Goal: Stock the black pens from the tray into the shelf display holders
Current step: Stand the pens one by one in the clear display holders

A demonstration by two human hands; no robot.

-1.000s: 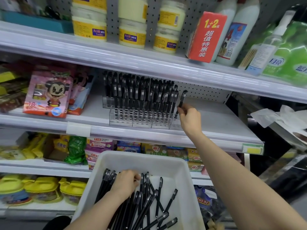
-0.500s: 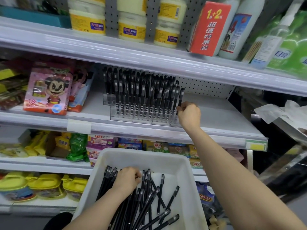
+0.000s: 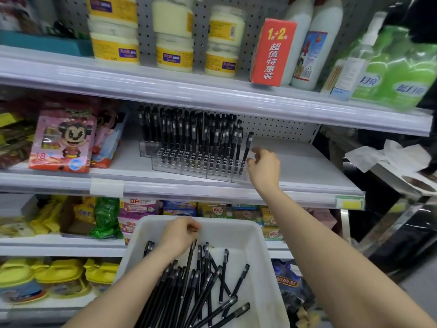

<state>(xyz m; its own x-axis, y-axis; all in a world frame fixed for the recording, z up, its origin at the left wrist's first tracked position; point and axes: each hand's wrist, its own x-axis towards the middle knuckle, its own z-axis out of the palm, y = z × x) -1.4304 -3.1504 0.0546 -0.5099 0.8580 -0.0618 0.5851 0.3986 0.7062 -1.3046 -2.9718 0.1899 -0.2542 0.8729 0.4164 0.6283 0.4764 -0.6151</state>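
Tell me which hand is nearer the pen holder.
Right. Right hand is at the right end of the holder; left hand is down in the tray, gripping a pen.

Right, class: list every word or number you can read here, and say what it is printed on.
"1+2", "超值特惠装": red box.
"18": pink cartoon pack.
"立白": pink pack, lower shelf.
Too blurred: yellow jar labels, green pack, white bottles.

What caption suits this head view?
Right hand beside a black pen in the clear plastic holder; left hand grips pens in the white plastic tray.
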